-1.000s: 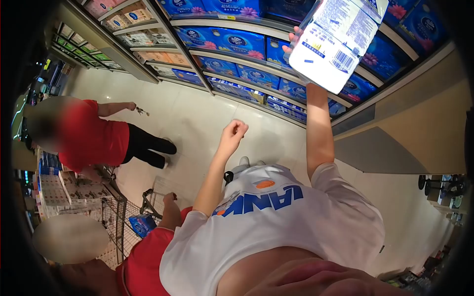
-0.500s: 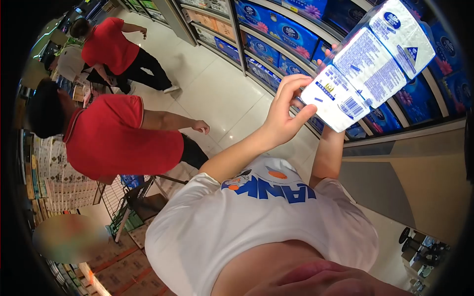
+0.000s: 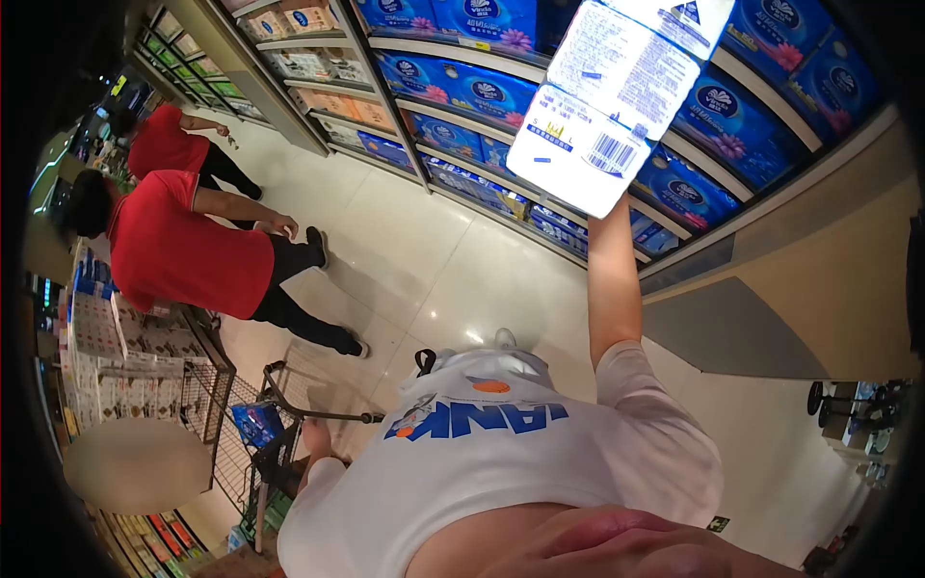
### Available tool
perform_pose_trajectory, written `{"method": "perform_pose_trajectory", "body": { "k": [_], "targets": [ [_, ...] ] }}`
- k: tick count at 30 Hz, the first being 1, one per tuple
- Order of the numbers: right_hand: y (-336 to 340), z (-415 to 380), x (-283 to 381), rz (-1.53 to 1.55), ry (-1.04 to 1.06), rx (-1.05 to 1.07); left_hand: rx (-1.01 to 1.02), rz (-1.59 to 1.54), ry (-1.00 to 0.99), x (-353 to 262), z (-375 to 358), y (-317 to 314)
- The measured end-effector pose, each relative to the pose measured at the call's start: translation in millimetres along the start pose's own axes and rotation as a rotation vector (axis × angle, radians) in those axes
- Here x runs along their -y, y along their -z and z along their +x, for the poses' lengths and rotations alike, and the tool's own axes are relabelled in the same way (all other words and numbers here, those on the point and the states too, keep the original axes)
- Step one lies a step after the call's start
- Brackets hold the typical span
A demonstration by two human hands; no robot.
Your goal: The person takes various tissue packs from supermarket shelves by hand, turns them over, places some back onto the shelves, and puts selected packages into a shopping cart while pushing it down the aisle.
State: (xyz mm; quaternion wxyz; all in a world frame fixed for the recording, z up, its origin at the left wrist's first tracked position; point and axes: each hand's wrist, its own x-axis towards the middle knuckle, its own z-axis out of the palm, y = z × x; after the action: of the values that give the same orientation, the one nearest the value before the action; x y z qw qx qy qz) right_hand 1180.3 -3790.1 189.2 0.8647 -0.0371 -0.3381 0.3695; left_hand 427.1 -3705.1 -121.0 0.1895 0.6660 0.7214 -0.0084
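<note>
A plastic-wrapped multi-pack of tissues [image 3: 617, 106] is held up at the top, its brightly lit printed side with a barcode facing me. My right forearm [image 3: 614, 279] reaches up to its lower edge; the right hand is hidden behind the pack. Down at the left, my left hand [image 3: 315, 435] shows only as a small patch of skin close to the shopping cart handle [image 3: 323, 414], its fingers not distinguishable. The wire shopping cart [image 3: 226, 443] stands beside me with a blue package [image 3: 256, 424] in it.
Shelves [image 3: 462, 43] of blue tissue packs line the aisle ahead and to the right. Two people in red shirts, one nearer [image 3: 193, 241] and one farther [image 3: 169, 143], are at the left beside stacked goods [image 3: 125, 356]. Pale glossy tiles [image 3: 424, 260] cover the floor.
My left hand has let go of the tissue pack and dropped down toward the cart. The pack, in my right hand, now appears farther left and higher. The people in red appear farther away.
</note>
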Motion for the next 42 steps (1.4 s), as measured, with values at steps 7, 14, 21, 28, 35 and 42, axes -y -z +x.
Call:
{"method": "perform_pose_trajectory", "body": {
  "k": [7,14,21,28,35,42],
  "targets": [
    [-15.2,-3.5,-20.9,-0.074,0.112,-0.135,-0.408,0.354,0.803,173.2,-6.4,60.1],
    [-65.7,-67.0,-77.5,-0.167,0.212,-0.305,-0.596,0.352,0.285,200.8,-25.1,107.7],
    [-118.7,-125.7,-122.6,-0.165,0.288,-0.359,-0.026,0.132,0.058,235.3,-1.6,123.3],
    [-150.0,-153.4,-133.0,-0.219,0.277,-0.492,-0.152,-0.063,-0.223,188.8,28.0,115.4],
    [-146.5,-166.5,-138.4,-0.168,0.211,-0.271,-0.110,-0.197,-0.294,110.1,27.5,92.6],
    [-136.0,-151.8,-133.5,-0.107,0.177,-0.156,-0.031,-0.172,-0.425,13.0,7.9,63.2]
  ]
}}
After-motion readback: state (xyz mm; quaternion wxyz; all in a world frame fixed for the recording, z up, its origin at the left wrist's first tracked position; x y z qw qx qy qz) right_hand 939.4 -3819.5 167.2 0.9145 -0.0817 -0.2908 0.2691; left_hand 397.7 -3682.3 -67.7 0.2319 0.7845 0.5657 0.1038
